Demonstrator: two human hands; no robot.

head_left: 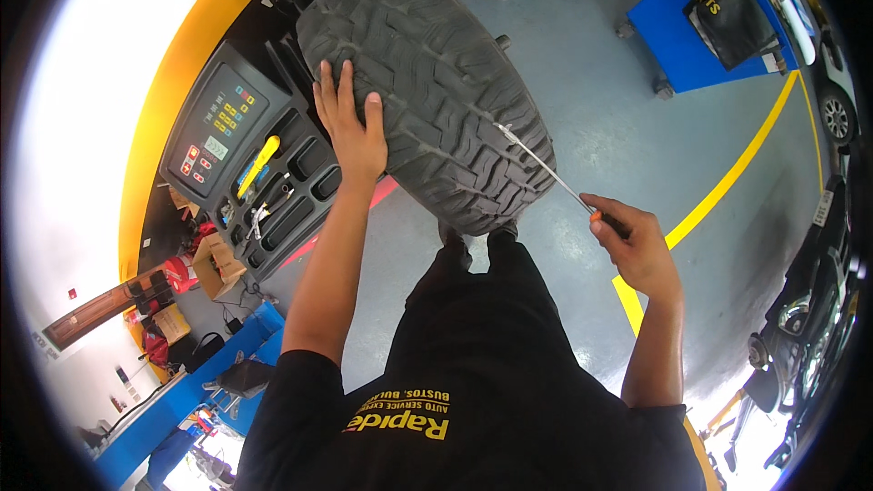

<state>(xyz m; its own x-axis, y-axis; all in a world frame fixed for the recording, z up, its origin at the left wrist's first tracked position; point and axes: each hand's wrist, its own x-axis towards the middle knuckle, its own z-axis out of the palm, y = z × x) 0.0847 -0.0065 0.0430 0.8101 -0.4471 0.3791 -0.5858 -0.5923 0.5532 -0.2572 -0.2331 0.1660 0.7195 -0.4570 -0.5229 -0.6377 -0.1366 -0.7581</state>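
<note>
A large black tyre (427, 82) with deep, chunky tread stands upright in front of me, against a machine. My left hand (353, 132) lies on its tread at the left side, fingers spread and gripping nothing. In my right hand (632, 241) is a screwdriver (555, 173) with a long metal shaft and a black-and-orange handle. Its shaft reaches up and left across the tyre's right edge. The tip touches or nearly touches the tread, where a small pale patch (506, 132) shows; what that patch is I cannot tell.
Left of the tyre is a grey machine panel (223, 123) with buttons and a moulded tray holding a yellow-handled tool (259, 166). A blue wheeled cart (673, 36) stands at the far right. Parked cars (805, 309) line the right side. An open cardboard box (218, 265) sits at left.
</note>
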